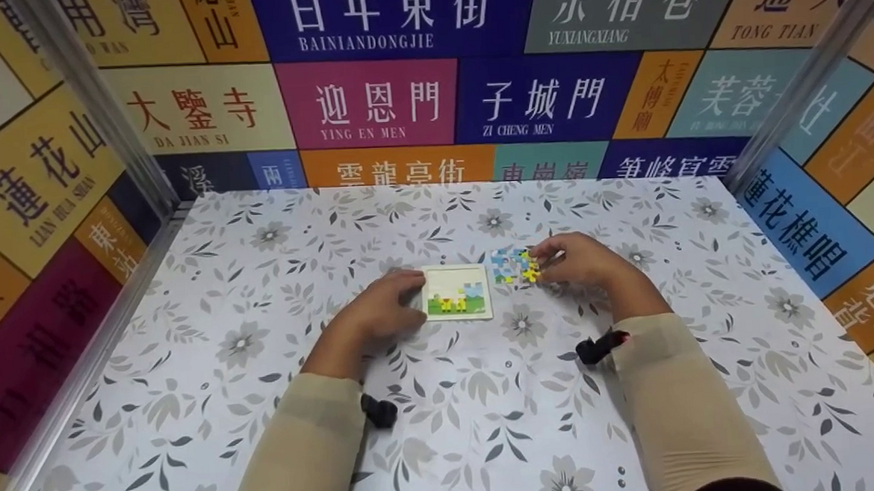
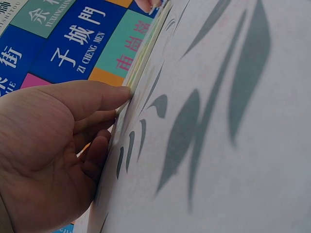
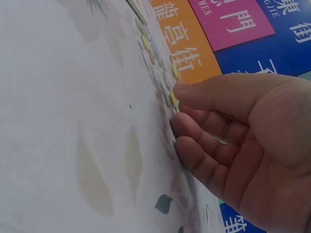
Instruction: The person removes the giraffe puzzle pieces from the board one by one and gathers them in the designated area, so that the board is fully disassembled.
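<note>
A square puzzle tray [image 1: 459, 318] with a pale rim lies flat on the table, its lower part filled with a green, blue and yellow picture. My left hand [image 1: 388, 304] holds its left side, thumb near the bottom corner and fingers near the top. In the left wrist view, the left thumb [image 2: 114, 97] meets the tray's thin edge. Just right of the tray sits a cluster of loose puzzle pieces [image 1: 511, 265]. My right hand [image 1: 580, 260] touches the cluster's right side with loosely bent fingers. In the right wrist view its thumb tip is at a yellow piece [image 3: 173, 99].
A white cloth with grey flowers and leaves covers the table [image 1: 266, 404]. Colourful panels with Chinese lettering [image 1: 370, 103] stand behind and at both sides. Black wrist straps [image 1: 378, 411] show at both cuffs. A dark rounded object [image 1: 734, 489] is at the bottom edge.
</note>
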{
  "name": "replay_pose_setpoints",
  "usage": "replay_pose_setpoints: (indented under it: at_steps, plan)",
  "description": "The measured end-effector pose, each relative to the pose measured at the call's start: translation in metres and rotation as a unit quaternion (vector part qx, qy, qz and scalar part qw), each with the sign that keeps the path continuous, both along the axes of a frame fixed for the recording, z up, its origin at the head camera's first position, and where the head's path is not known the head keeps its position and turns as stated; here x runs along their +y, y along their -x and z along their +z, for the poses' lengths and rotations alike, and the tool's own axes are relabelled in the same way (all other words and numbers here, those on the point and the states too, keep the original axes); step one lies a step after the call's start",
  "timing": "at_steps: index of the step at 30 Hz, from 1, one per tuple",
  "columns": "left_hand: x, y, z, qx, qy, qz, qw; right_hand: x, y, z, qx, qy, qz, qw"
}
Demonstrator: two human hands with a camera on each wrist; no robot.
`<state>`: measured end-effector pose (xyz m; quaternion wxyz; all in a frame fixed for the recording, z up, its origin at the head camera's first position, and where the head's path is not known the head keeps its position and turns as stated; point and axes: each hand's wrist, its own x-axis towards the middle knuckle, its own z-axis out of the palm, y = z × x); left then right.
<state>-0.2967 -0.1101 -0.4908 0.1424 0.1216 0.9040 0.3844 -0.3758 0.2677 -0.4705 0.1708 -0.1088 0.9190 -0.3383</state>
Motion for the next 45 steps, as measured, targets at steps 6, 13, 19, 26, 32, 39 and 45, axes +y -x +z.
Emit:
replay_pose_setpoints:
  at_steps: [6,13,19,26,32,39,45]
  plan:
    - [0.000,0.001,-0.001,0.013,0.007,-0.012,0.9998,-0.006,-0.003,-0.002,-0.051,0.012,-0.057,0.997]
    - [-0.001,0.002,-0.001,0.010,0.002,-0.014,0.9999,-0.009,-0.004,-0.001,-0.064,0.014,-0.088,0.994]
    - [-0.001,0.003,-0.001,0.016,0.002,-0.018,0.9997,-0.009,-0.003,-0.003,-0.062,0.023,-0.083,0.994]
    - [-0.001,0.002,0.000,0.007,0.002,-0.016,0.9999,-0.008,-0.003,-0.003,-0.060,0.026,-0.079,0.995]
    - [-0.001,0.002,-0.001,0.001,0.001,-0.010,0.9999,-0.009,-0.004,-0.002,-0.056,0.037,-0.071,0.995]
    - [-0.001,0.000,-0.001,-0.007,-0.006,0.002,1.0000,-0.016,-0.004,0.002,-0.027,0.036,-0.040,0.998]
    - [-0.001,0.000,0.000,-0.005,-0.003,0.003,1.0000,-0.033,-0.006,0.007,-0.020,0.031,-0.008,0.999]
